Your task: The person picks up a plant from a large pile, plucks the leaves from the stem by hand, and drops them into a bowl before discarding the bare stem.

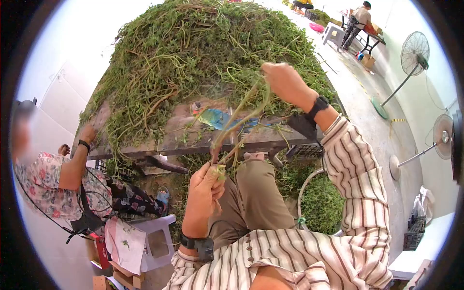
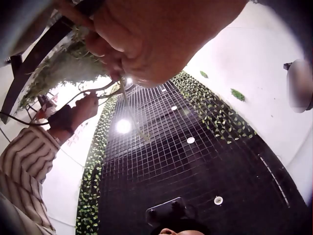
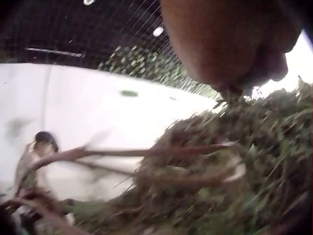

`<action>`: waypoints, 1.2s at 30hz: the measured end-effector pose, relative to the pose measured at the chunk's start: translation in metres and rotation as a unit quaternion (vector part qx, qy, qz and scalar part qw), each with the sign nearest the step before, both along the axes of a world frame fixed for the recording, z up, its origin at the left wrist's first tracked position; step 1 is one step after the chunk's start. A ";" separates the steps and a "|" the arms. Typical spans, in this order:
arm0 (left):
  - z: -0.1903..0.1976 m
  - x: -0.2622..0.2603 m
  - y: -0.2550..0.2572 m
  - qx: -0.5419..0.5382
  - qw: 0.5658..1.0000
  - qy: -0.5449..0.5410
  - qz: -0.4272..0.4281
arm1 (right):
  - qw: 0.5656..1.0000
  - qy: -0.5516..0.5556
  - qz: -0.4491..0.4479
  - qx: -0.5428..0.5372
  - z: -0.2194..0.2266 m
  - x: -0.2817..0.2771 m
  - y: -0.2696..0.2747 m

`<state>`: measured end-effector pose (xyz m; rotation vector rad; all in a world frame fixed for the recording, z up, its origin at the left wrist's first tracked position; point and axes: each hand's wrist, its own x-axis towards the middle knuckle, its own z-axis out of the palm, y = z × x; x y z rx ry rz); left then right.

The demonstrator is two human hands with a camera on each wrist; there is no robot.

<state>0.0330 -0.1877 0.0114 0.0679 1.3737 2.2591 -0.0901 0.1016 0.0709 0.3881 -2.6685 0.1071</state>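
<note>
My left hand (image 1: 203,188) grips the lower ends of a few long brownish-green plant stems (image 1: 234,126) in front of my knees. Up at their far end, my right hand (image 1: 286,84) has its fingers curled at the leafy tips, before a big heap of leafy green stems (image 1: 193,53). In the right wrist view, a bit of leaf (image 3: 230,97) shows under the fingers of the right hand (image 3: 234,44). Close to the camera in the left wrist view, the left hand (image 2: 146,39) holds thin stems that reach toward the right hand (image 2: 87,106).
The heap covers most of a dark table (image 1: 183,137), where a blue-green wrapper (image 1: 220,118) lies near the front edge. A round container of greens (image 1: 321,203) stands at right by my leg. Another person (image 1: 48,179) sits at left; standing fans (image 1: 414,53) line the right.
</note>
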 end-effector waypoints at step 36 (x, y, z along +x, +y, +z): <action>0.000 -0.003 -0.037 0.061 0.997 -0.031 0.026 | 0.673 -0.217 0.152 -0.690 -0.026 0.003 -0.022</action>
